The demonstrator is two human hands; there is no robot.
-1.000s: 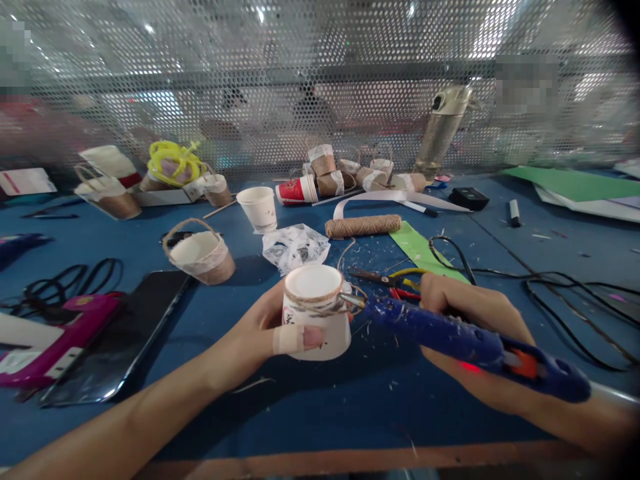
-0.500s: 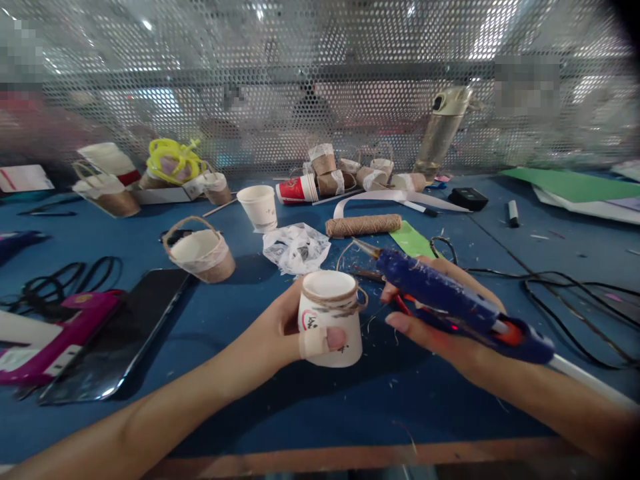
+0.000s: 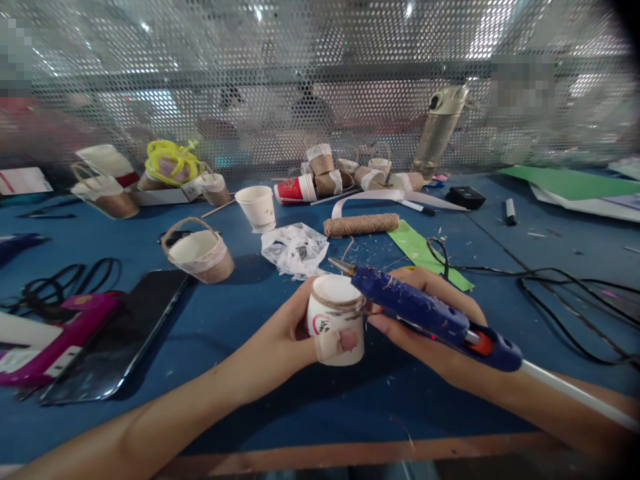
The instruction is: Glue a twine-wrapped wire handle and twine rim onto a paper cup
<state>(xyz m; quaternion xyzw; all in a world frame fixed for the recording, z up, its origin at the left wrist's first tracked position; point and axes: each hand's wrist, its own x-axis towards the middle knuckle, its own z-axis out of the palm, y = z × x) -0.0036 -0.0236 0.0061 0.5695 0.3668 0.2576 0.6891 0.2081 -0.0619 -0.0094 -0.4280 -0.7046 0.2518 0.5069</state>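
My left hand [image 3: 287, 337] grips an upturned white paper cup [image 3: 336, 320] with jute twine wound round its top; the thumb wears a plaster. My right hand [image 3: 430, 320] holds a blue hot glue gun [image 3: 425, 313]. The gun lies across the hand, its metal nozzle pointing up and left above the cup's rim, and the fingertips touch the cup's right side. A white glue stick sticks out of the gun's back end.
A twine-wrapped cup basket [image 3: 200, 252], a black phone [image 3: 120, 333], a pink tool [image 3: 55, 340], crumpled plastic [image 3: 295, 248], a twine spool [image 3: 361, 225], a green paper strip [image 3: 425, 250], black cables [image 3: 550, 287] and several finished cups [image 3: 345, 175] lie on the blue table [image 3: 250, 413]. Mesh wall behind.
The glue gun's nozzle left the cup's twine, lifted, and now rests above the rim. Both hands drew together; the cup shifted slightly right.
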